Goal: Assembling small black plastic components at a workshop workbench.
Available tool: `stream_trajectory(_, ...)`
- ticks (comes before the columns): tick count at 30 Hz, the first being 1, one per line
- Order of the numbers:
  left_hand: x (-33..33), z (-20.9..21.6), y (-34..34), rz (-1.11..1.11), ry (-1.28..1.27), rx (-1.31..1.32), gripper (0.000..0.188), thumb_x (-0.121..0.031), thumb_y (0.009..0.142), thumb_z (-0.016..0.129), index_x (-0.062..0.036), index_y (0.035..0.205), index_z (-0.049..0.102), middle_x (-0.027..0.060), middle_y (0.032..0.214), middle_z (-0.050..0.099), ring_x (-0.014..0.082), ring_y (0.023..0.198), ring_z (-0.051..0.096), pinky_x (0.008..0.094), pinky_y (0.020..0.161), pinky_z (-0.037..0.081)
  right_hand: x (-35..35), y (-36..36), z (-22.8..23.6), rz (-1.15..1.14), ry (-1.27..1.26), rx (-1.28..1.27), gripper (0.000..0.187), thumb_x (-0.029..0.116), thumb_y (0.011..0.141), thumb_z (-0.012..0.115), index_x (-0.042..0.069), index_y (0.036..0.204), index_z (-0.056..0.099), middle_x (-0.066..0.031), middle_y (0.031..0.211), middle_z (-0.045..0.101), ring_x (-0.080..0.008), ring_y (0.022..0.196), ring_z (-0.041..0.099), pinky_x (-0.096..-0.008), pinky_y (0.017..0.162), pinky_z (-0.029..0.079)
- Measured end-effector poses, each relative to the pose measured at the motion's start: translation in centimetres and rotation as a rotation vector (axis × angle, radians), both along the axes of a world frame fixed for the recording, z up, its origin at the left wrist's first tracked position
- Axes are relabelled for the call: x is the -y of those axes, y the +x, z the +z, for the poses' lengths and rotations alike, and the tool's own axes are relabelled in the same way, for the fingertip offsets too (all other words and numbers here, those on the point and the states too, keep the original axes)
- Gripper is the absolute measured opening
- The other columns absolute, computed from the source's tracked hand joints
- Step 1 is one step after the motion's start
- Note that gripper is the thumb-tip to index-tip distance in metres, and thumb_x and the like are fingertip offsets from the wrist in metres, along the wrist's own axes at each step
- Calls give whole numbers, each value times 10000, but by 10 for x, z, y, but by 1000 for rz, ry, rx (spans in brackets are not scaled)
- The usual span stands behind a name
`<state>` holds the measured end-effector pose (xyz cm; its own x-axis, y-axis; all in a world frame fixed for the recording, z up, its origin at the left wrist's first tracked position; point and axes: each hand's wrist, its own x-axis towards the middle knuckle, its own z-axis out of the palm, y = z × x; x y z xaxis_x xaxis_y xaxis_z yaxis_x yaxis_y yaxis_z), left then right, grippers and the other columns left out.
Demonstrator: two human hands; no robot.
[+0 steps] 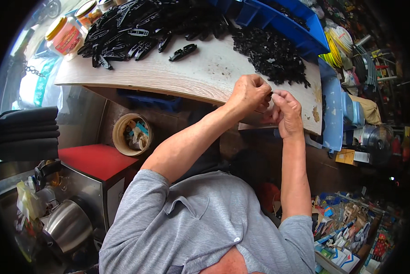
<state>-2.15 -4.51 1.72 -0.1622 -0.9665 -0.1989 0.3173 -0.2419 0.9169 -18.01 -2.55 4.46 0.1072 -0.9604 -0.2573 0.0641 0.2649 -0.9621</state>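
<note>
My left hand and my right hand meet over the table's front edge, fingertips pinched close together. Between them shows a bit of a small black piece, mostly covered by the fingers; its exact kind cannot be made out. Just beyond my hands lies a heap of small black parts on the pale wood-grain table. A single long black plastic part rests by itself left of my hands. Behind it spreads a large pile of similar long, slotted black parts.
A blue bin stands at the table's back right, with a lighter blue crate beside the right edge. Lidded jars stand at the far left. Below are a bucket of scraps and a red-topped cabinet.
</note>
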Motion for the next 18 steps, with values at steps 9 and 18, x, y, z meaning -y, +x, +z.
stream_trajectory(9, -28, -1, 40, 499, -532, 643, 194, -137, 848, 718, 8, 964, 660, 145, 880, 691, 211, 735, 657, 333, 614, 520, -4, -1, -19, 22, -90, 120, 152, 175, 917, 673, 71, 1017, 626, -34, 536, 550, -180, 518, 633, -404, 504, 602)
stream_trajectory(18, -3, -22, 154, 713, -667, 1550, 241, -128, 812, 713, -55, 1034, 659, 108, 1002, 680, 329, 907, 613, 434, 801, 499, 2, 10, -14, 53, -82, 224, 136, 160, 936, 632, 76, 1041, 620, -62, 579, 586, -228, 636, 694, -472, 542, 633)
